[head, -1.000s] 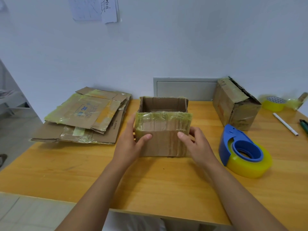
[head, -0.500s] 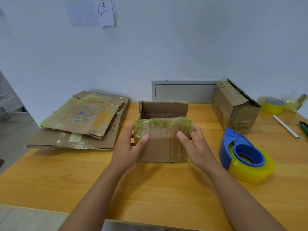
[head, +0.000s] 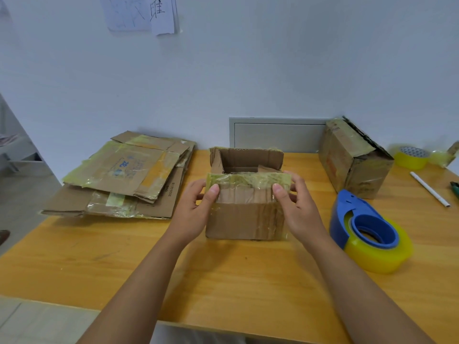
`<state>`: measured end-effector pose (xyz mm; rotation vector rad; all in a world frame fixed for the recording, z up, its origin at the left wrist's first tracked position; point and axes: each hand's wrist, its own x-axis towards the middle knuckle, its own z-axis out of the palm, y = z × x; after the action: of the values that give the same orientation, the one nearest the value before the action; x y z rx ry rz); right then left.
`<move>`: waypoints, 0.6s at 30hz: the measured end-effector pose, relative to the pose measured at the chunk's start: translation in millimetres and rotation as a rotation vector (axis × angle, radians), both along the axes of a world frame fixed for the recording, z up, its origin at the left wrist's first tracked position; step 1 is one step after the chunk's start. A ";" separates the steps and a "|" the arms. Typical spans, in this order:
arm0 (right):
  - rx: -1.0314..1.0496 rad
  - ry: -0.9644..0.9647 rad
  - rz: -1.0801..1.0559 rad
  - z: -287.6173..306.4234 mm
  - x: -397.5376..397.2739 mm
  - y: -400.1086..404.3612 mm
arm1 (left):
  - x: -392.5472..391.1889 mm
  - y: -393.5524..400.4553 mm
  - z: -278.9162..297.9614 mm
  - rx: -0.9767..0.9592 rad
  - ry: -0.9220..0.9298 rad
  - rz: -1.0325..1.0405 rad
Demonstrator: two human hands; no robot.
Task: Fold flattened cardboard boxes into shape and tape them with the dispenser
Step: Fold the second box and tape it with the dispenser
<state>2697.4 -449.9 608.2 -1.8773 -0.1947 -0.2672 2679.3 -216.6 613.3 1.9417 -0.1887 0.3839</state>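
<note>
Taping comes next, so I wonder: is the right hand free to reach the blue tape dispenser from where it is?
Probably yes: the tape dispenser lies just right of the right hand with bare table between, but that hand must first release the box flap.

The fingers of the left hand (head: 196,209) and right hand (head: 298,207) vanish behind the open box's (head: 246,219) near flap. A green-handled tool (head: 455,185) is cut off at the right edge.

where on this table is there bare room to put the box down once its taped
Bare wood runs along the near edge of the table, in front of the box, between the flattened cardboard stack and the tape dispenser. The right back corner is crowded: finished box, spare tape roll, pen.
</note>
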 end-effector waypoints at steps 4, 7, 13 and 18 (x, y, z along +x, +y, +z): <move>-0.017 0.017 -0.015 -0.3 -3.8 1.6 | -0.2 -2.1 3.8 0.000 -0.005 -0.003; -0.022 -0.002 -0.005 2.6 -6.2 1.6 | 0.1 0.3 8.4 -0.028 -0.030 -0.002; -0.035 -0.018 0.026 1.7 -6.4 1.5 | 2.0 0.0 21.1 -0.014 0.009 -0.115; -0.019 -0.033 0.026 3.4 -5.6 5.3 | 1.6 6.5 18.2 0.118 0.139 -0.085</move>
<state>2691.8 -444.6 611.6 -1.8889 -0.2448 -0.2796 2680.9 -210.1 631.6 2.0604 -0.2070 0.1843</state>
